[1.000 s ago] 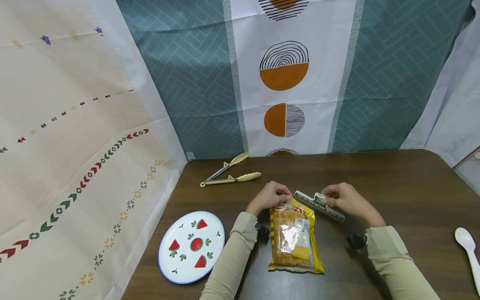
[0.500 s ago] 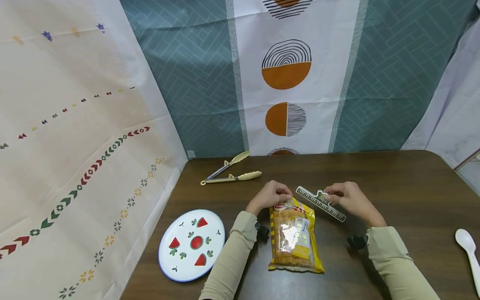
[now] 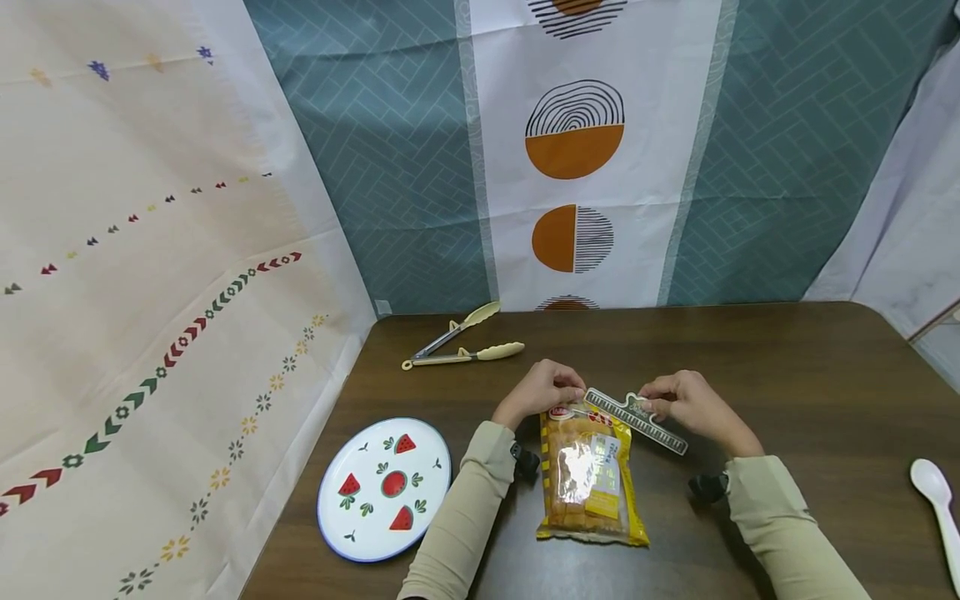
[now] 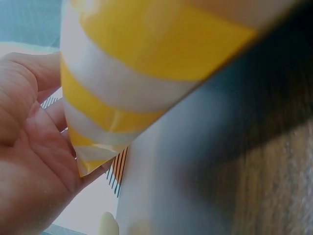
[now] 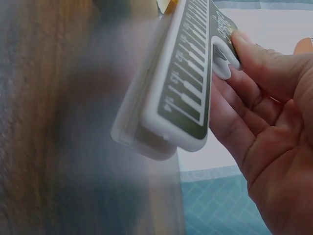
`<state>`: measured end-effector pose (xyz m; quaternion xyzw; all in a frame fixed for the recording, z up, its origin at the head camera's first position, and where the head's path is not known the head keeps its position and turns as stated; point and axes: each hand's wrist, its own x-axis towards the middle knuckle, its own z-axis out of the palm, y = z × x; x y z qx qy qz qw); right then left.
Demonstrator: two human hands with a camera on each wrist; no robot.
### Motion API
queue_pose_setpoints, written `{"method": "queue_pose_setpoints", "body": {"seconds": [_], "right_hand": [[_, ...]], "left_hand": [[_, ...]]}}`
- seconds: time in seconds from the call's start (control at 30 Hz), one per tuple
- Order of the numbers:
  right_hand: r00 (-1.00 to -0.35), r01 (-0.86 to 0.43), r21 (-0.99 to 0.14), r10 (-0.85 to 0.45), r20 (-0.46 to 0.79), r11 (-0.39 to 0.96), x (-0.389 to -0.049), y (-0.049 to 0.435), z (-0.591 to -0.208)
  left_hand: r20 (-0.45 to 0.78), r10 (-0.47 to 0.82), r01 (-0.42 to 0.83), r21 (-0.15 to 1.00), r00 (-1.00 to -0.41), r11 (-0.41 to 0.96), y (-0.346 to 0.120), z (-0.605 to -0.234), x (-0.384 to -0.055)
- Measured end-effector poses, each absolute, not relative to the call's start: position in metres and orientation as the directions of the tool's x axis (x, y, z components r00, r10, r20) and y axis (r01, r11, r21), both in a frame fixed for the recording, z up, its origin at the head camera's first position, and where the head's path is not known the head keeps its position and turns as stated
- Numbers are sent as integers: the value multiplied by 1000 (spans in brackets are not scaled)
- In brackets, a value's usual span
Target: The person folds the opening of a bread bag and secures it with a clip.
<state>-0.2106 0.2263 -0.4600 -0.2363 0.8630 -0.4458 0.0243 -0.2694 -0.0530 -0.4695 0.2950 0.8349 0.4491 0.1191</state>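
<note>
A yellow-edged clear bag of bread [image 3: 573, 479] lies on the table in the head view. My left hand [image 3: 538, 392] pinches its top edge near the left corner. In the left wrist view, the bag's striped yellow side [image 4: 142, 58] hangs in front of that hand [image 4: 34, 142]. With thumb and fingers, my right hand [image 3: 692, 408] pinches the handle of a long bag clip [image 3: 637, 421] printed like a ruler. The clip's left end overlaps the bag's top right corner. Up close, the clip [image 5: 183, 93] shows its two long bars slightly apart at the near end, beside the hand [image 5: 279, 107].
Spread tongs [image 3: 457, 342] with cream tips lie at the back left of the brown table [image 3: 780, 358]. A white plate [image 3: 367, 533] with watermelon pictures sits left of my left forearm. A white spoon [image 3: 933, 492] lies at the far right.
The clip in my right hand tilts upward, then comes down and left over the bag's top right corner. My left hand stays at the bag's top edge.
</note>
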Motion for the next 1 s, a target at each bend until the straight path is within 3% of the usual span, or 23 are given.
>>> {"method": "queue_pose_setpoints", "body": {"seconds": [1.0], "right_hand": [[-873,-305,-843,-484,61,443,-210,221,-463]], "left_hand": [[80,590,400,807,-804,435,-54,-470,-270]]}}
